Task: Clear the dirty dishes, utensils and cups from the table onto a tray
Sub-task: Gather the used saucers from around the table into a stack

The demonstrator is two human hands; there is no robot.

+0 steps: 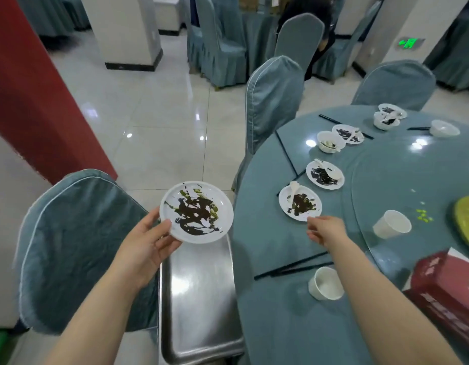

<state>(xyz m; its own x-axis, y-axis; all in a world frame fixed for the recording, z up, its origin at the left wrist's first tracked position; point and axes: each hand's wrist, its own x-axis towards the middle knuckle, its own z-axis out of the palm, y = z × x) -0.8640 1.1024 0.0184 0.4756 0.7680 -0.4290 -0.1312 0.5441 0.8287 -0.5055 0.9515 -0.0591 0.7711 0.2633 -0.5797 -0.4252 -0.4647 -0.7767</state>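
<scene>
Plate, round white and sauce-smeared (196, 212), sits pinched by its near rim in the left grip (145, 248), above the steel tray (199, 299). Right grip (324, 229), part-open, touches a second smeared white plate (300, 203) on the bench (light, stiff, probably slippery; take the clean rim).
</scene>
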